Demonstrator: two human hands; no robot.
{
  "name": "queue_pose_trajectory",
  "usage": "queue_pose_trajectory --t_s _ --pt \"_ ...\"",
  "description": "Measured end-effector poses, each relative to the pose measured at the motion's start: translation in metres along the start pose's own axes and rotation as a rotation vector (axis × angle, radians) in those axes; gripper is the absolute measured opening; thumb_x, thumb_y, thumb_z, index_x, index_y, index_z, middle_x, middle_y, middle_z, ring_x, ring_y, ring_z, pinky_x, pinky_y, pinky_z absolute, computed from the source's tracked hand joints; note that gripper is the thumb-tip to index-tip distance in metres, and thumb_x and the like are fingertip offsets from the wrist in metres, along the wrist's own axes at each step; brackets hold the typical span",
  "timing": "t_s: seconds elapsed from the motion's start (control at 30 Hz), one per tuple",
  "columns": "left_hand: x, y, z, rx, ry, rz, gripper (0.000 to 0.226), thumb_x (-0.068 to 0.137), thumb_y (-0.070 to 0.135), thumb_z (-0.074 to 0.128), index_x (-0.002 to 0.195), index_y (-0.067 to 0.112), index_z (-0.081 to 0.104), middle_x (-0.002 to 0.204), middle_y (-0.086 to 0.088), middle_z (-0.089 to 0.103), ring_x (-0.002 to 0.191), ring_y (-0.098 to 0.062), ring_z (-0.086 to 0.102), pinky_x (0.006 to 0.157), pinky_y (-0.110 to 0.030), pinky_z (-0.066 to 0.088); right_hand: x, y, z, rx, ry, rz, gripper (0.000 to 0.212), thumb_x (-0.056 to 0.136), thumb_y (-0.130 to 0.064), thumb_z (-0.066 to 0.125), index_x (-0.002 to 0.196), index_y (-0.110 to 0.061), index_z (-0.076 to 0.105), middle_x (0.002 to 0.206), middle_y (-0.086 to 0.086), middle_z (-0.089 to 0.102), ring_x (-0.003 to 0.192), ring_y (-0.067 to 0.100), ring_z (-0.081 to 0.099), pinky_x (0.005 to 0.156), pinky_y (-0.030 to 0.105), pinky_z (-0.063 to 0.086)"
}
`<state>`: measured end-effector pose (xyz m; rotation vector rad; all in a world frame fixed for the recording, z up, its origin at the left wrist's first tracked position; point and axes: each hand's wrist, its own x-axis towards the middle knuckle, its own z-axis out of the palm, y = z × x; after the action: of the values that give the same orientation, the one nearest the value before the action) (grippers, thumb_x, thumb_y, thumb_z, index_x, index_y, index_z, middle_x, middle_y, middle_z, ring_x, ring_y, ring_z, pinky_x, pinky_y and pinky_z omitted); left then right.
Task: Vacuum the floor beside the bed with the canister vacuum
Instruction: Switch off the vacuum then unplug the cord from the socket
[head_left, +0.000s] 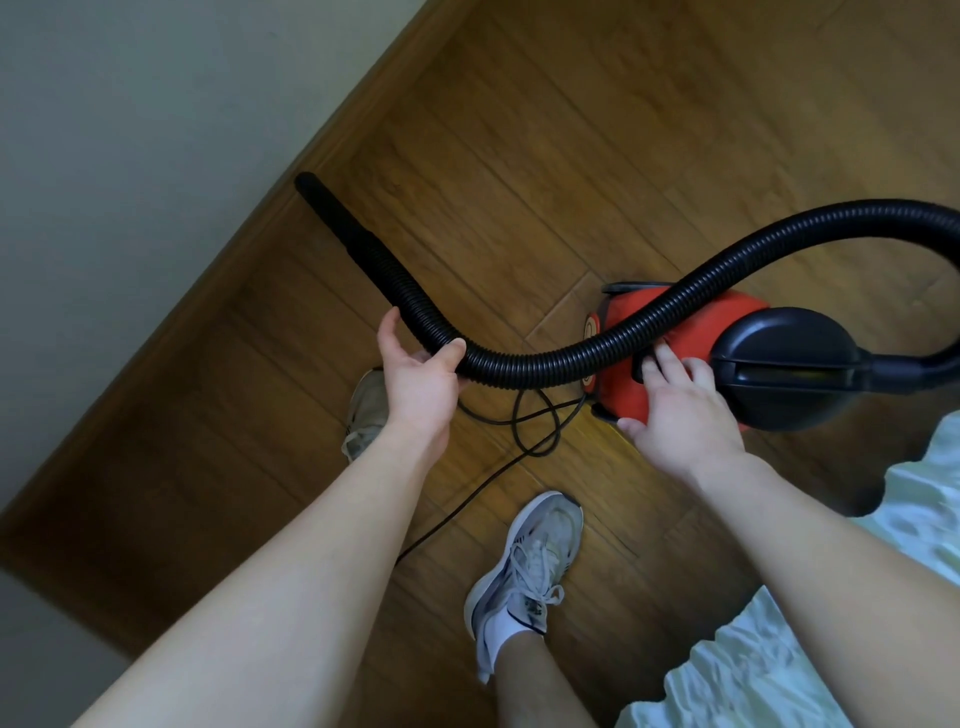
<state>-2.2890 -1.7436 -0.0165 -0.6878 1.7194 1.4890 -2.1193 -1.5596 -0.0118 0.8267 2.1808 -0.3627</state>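
A red and black canister vacuum (691, 332) stands on the wooden floor (597, 130) right of centre. Its black ribbed hose (545, 358) loops from the right edge across the canister to a straight black nozzle (332, 213) that points up-left toward the wall. My left hand (415, 374) grips the hose where it bends, thumb and fingers curled round it. My right hand (680, 415) lies on top of the red body beside the black handle, fingers extended and touching it.
A pale wall (130, 156) with a wooden skirting runs along the left. White bed linen (831, 649) fills the lower right corner. The black power cord (519, 447) lies looped on the floor between my two sneakers (524, 577).
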Motion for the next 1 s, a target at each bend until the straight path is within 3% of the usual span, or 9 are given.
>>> queue_pose_trajectory --t_s 1.0 --pt "0.001 0.009 0.003 0.058 -0.034 0.003 0.086 0.094 -0.003 0.064 0.154 0.042 0.022 0.126 -0.011 0.059 0.112 -0.023 0.068 0.096 -0.050 0.057 -0.012 0.003 0.001 0.227 0.040 0.042 0.083 0.094 -0.047 0.060 0.157 -0.009 0.021 0.166 0.008 0.017 0.152 0.026 0.015 0.122 0.038 0.017"
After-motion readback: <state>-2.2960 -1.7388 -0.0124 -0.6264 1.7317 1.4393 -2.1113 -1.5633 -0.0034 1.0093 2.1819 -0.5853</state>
